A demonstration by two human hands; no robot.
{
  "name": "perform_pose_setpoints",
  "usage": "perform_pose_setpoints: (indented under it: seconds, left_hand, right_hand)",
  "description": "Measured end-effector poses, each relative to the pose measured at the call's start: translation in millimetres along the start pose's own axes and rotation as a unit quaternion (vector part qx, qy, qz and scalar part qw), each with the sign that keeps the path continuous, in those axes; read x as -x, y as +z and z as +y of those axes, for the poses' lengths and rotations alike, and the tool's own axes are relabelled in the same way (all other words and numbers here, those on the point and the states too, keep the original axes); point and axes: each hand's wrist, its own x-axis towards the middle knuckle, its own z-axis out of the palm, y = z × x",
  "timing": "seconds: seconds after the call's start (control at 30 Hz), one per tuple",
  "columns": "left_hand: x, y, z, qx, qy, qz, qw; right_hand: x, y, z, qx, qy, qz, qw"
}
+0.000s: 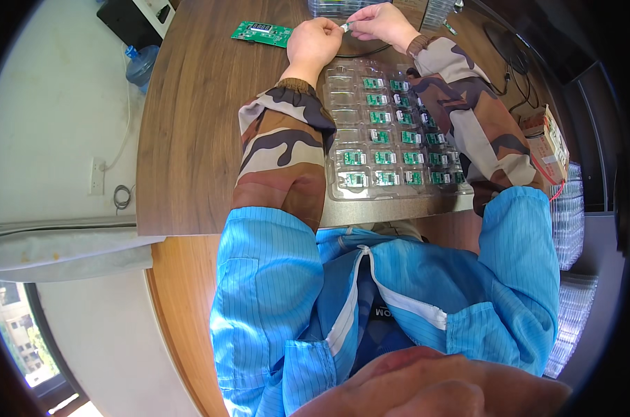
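At the far side of the desk, my left hand (pixel 313 46) and my right hand (pixel 382 26) meet fingertip to fingertip. My right hand pinches a small green circuit board (pixel 348 27) with a white part at its left end. The fingers of my left hand are closed right against that white part; what they grip is hidden. Left of my left hand lies a larger green circuit board with a digit display (pixel 261 28), partly covered by the hand. Below my hands a clear plastic tray (pixel 341 132) holds several small green boards in its pockets; my right sleeve covers part of it.
A black cable (pixel 367 53) curves across the wooden desk (pixel 190 132) behind the tray. Clear trays are stacked at the far edge (pixel 329 8) and at the right (pixel 567 222). A cardboard box (pixel 548 142) stands at the right, beside black cables. A blue water bottle (pixel 141 66) is beyond the desk's left edge.
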Motion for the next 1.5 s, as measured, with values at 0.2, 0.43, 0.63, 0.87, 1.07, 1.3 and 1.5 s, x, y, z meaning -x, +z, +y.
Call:
perform_pose_setpoints:
  seconds: [0.2, 0.43, 0.63, 0.87, 1.07, 1.3, 1.5]
  left_hand:
    - [-2, -2, 0, 0.002, 0.002, -0.007, 1.0]
    - [-1, 0, 1, 0.007, 0.009, -0.025, 1.0]
    - [2, -5, 7, 0.0, 0.018, -0.024, 1.0]
    - [1, -4, 6, -0.013, 0.024, -0.026, 0.999]
    - [1, -8, 3, -0.017, 0.021, -0.035, 0.999]
    - [1, -3, 5, -0.008, 0.028, -0.031, 0.999]
    - [0, -5, 3, -0.003, 0.026, -0.029, 0.999]
  right_hand:
    - [-2, 5, 2, 0.031, 0.062, 0.012, 0.998]
    - [14, -6, -5, 0.098, 0.05, -0.025, 0.994]
    - [134, -47, -17, 0.146, -0.139, -0.063, 0.978]
    - [307, -136, -25, 0.573, 0.106, 0.088, 0.808]
    - [369, -138, -8, 0.644, 0.227, 0.119, 0.721]
    - [374, -147, 35, 0.674, 0.262, 0.129, 0.679]
    - [379, -151, 43, 0.668, 0.182, 0.117, 0.712]
